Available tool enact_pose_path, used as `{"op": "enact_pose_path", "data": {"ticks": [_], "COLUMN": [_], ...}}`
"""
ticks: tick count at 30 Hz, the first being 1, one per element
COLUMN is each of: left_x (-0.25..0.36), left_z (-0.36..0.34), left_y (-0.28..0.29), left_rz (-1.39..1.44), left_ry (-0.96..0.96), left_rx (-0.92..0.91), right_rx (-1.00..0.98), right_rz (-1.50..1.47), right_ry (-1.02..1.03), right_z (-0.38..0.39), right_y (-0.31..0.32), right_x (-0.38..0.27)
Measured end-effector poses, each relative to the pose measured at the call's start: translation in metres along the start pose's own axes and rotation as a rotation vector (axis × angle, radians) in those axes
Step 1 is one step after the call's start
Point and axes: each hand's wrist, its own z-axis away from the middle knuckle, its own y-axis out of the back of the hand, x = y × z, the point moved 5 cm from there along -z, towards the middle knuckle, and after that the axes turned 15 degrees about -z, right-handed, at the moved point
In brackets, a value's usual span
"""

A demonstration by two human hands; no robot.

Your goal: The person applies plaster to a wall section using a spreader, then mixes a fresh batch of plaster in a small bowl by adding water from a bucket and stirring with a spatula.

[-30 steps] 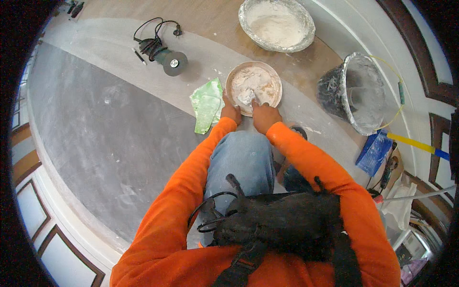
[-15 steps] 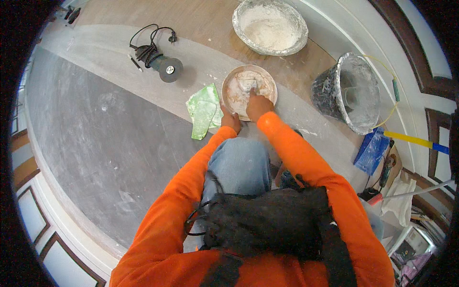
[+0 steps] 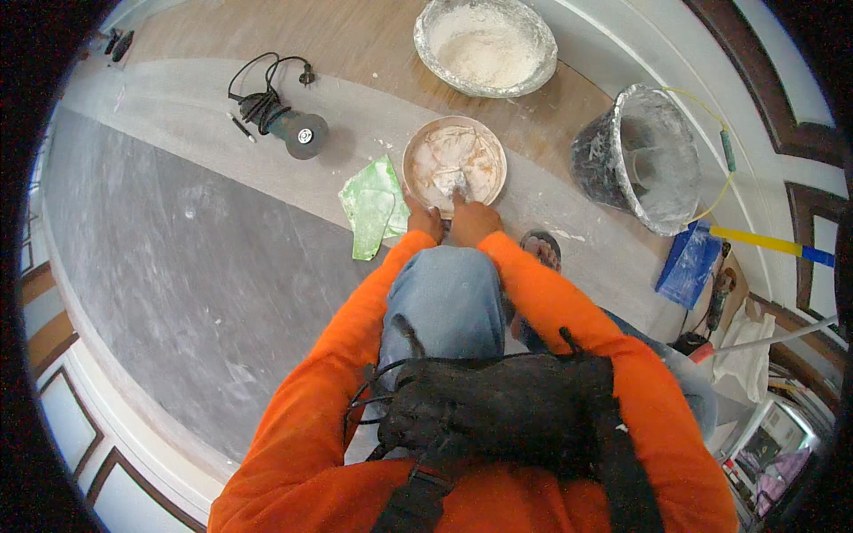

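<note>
A round, shallow bowl (image 3: pixel 502 174) holds wet, pinkish-white plaster (image 3: pixel 455 146) in front of my knee. My left hand (image 3: pixel 426 221) is closed on the bowl's near-left rim. My right hand (image 3: pixel 474 222) grips a small putty knife (image 3: pixel 450 183), its blade down in the plaster near the bowl's front side. The handle is mostly hidden by my fingers. Just left of the bowl, two green plastic spreaders (image 3: pixel 373 204) smeared with white lie partly overlapping on the floor.
An angle grinder (image 3: pixel 298 131) with a coiled cord lies at the far left. Behind the bowl stands a basin of white powder (image 3: pixel 489 49). To the right are a smeared black bucket (image 3: pixel 593 164), a blue dustpan (image 3: pixel 689 274) and a yellow-and-blue pole (image 3: pixel 764 241). Grey sheeting (image 3: pixel 213 275) covers the floor.
My right hand has drawn the putty knife toward me, from the bowl's middle to its near side. My left hand stays at the rim. The whole view has shifted slightly.
</note>
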Motion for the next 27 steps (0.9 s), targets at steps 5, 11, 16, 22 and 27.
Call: {"op": "enact_pose_path", "data": {"ticks": [5,11,16,22,27], "left_x": [0.011,-0.096,0.01,-0.009,-0.008], "left_z": [0.001,-0.057,0.002,0.008,0.01], "left_y": [-0.013,-0.044,-0.017,-0.003,0.003], "left_rz": [-0.012,0.499,-0.07,-0.088,-0.148], "left_ry": [-0.086,0.289,-0.02,0.032,0.049], "left_rx": [-0.082,-0.135,-0.14,-0.076,0.038], "right_rx": [0.143,0.029,0.085,0.025,0.067], "right_rz": [-0.109,-0.112,-0.232,-0.148,-0.177], "right_ry": [-0.018,0.07,-0.086,-0.018,-0.04], "right_z": [-0.036,-0.017,-0.049,0.009,-0.008], "right_y": [0.047,-0.008,0.052,0.006,0.035], "right_x": [0.004,-0.062,-0.011,-0.013,0.003]}}
